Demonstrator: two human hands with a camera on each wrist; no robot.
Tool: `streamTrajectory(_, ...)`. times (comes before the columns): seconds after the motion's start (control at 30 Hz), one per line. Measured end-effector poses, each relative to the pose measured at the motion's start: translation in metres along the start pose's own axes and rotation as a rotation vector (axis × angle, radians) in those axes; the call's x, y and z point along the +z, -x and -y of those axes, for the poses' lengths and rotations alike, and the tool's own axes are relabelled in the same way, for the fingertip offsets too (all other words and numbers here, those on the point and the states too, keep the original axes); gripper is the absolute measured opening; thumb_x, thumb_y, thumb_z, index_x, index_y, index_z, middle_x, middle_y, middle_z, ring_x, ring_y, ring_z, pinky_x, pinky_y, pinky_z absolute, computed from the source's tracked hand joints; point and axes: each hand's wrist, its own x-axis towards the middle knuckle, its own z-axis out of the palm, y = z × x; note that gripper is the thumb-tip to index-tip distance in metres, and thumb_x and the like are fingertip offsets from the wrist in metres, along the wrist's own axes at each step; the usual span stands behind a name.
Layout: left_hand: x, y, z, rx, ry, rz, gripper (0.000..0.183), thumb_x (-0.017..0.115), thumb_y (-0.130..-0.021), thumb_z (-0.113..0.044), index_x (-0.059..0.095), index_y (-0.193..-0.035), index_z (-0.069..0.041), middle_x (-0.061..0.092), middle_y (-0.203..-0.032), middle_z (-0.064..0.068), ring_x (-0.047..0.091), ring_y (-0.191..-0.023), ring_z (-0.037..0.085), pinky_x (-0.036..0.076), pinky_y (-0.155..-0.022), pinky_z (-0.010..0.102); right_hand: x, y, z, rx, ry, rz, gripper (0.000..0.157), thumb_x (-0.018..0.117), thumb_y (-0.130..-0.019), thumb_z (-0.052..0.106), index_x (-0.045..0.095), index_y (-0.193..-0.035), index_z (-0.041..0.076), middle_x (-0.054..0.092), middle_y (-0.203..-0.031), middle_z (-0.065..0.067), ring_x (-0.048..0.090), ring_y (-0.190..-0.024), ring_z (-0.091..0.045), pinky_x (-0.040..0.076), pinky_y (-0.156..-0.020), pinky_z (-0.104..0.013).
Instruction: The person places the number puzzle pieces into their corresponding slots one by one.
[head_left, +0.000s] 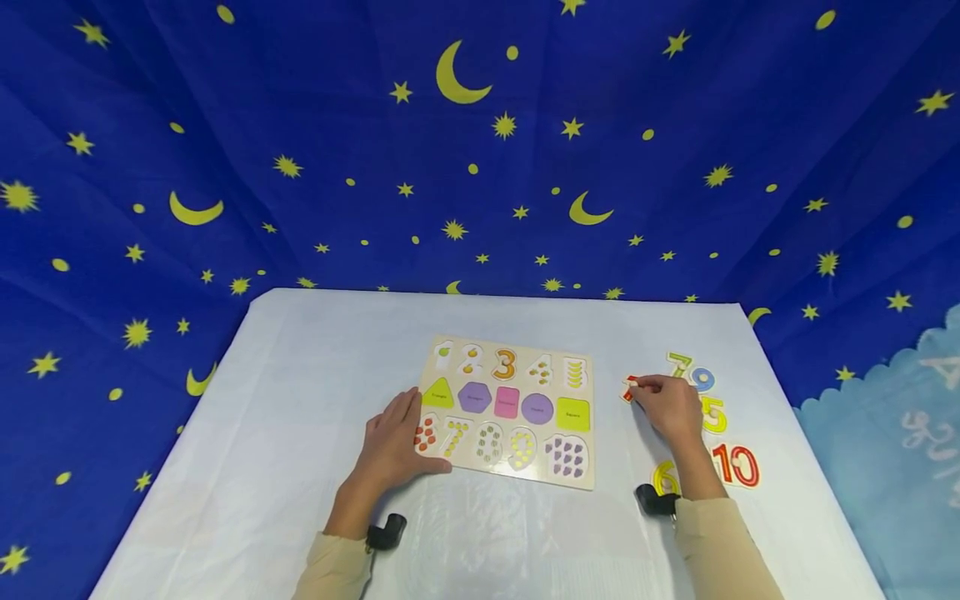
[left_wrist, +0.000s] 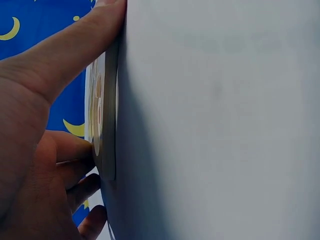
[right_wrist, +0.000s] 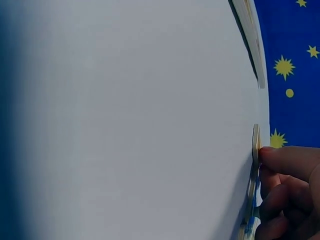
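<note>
A wooden number puzzle board (head_left: 517, 479) lies mid-table, with fruit pictures in its number recesses and coloured shapes along its middle row. An orange number 3 piece (head_left: 504, 364) sits in the top row. My left hand (head_left: 392, 437) holds the board's near left corner, thumb along the near edge and fingers at the left side. Right of the board, my right hand (head_left: 670, 407) pinches a small red number piece (head_left: 627, 389) that looks like a 1, between thumb and forefinger. The right wrist view shows this piece (right_wrist: 256, 145) edge-on, close to the table.
Loose number pieces lie around the right forearm: a green 7 (head_left: 678, 364), a blue 9 (head_left: 702, 380), a yellow 5 (head_left: 714, 415), a red 10 (head_left: 737, 465) and a partly covered yellow 6 (head_left: 663, 477). A starry blue cloth (head_left: 480, 208) hangs behind the white table (head_left: 322, 350).
</note>
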Motion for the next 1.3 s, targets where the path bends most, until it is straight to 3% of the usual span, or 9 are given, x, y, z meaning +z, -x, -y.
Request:
streamTrajectory(0.7, 0.000, 0.002, 0.000, 0.017, -0.015, -0.024, 0.129, 0.084, -0.056, -0.061, 0.022, -0.151, 0.000, 0.024, -0.155, 0.014, 0.022, -0.140, 0.029, 0.025, -0.102, 0.053, 0.003, 0.001, 0.007, -0.006, -0.072, 0.051, 0.032, 0.070, -0.087, 0.027, 0.072, -0.108, 0.003, 0.067, -0.083, -0.006, 0.056, -0.070, -0.021, 0.042, -0.057, -0.030)
streamTrajectory(1.3, -0.001, 0.001, -0.001, 0.028, -0.010, -0.039, 0.129, 0.085, -0.055, -0.060, 0.023, -0.151, 0.000, 0.026, -0.153, 0.014, 0.024, -0.138, 0.029, 0.025, -0.101, 0.053, 0.009, 0.002, 0.021, -0.071, -0.084, 0.025, 0.029, 0.070, -0.086, 0.026, 0.073, -0.106, 0.006, 0.066, -0.079, -0.004, 0.055, -0.064, -0.020, 0.043, -0.054, -0.031)
